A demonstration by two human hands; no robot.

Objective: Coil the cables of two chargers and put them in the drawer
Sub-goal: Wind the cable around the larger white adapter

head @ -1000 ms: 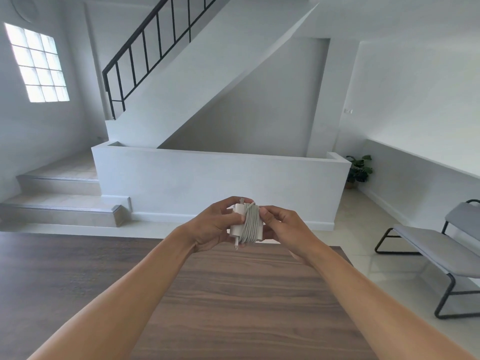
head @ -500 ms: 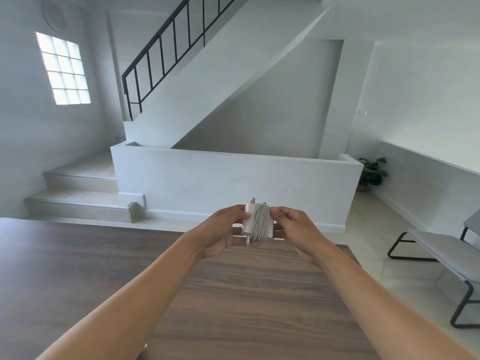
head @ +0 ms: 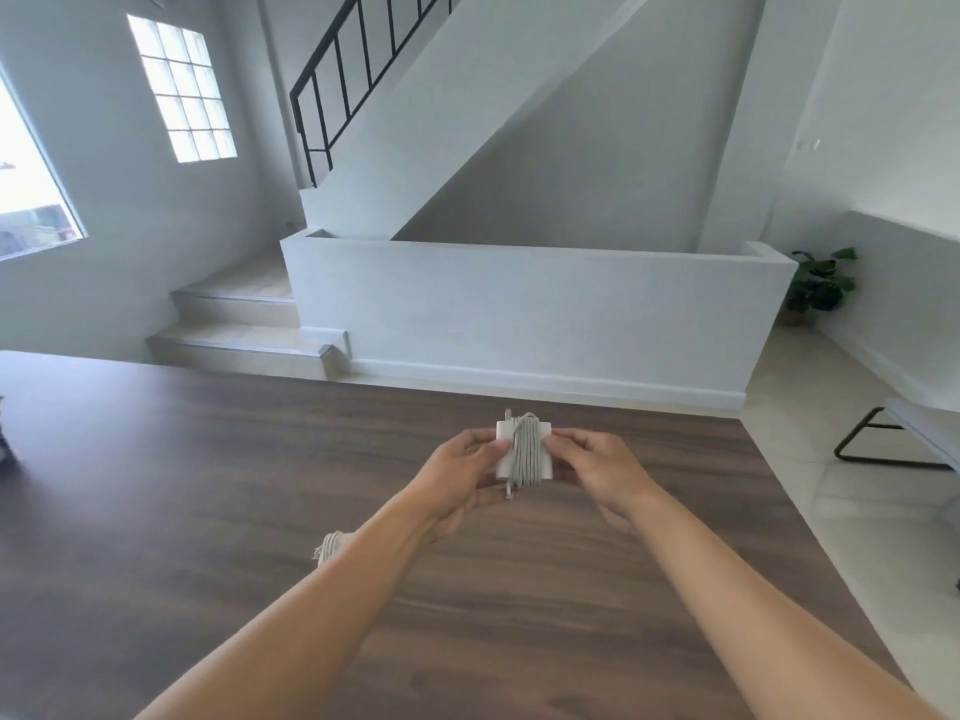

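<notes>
A white square charger (head: pixel 523 452) with its grey cable wound around its middle is held above the wooden table (head: pixel 208 485). My left hand (head: pixel 457 480) grips its left side and my right hand (head: pixel 597 470) pinches its right side. The cable's plug end hangs below the block. A second coiled cable (head: pixel 331 545) lies on the table, partly hidden behind my left forearm. No drawer is in view.
A dark object (head: pixel 4 444) sits at the table's left edge. Beyond the table are a white half wall (head: pixel 545 314), steps (head: pixel 234 330), a potted plant (head: pixel 821 280) and a black-framed chair (head: pixel 904 439) at the right.
The view has tilted down and turned left, so more of the table shows. Both hands still hold the wound charger. The second coiled cable has come into view by my left forearm.
</notes>
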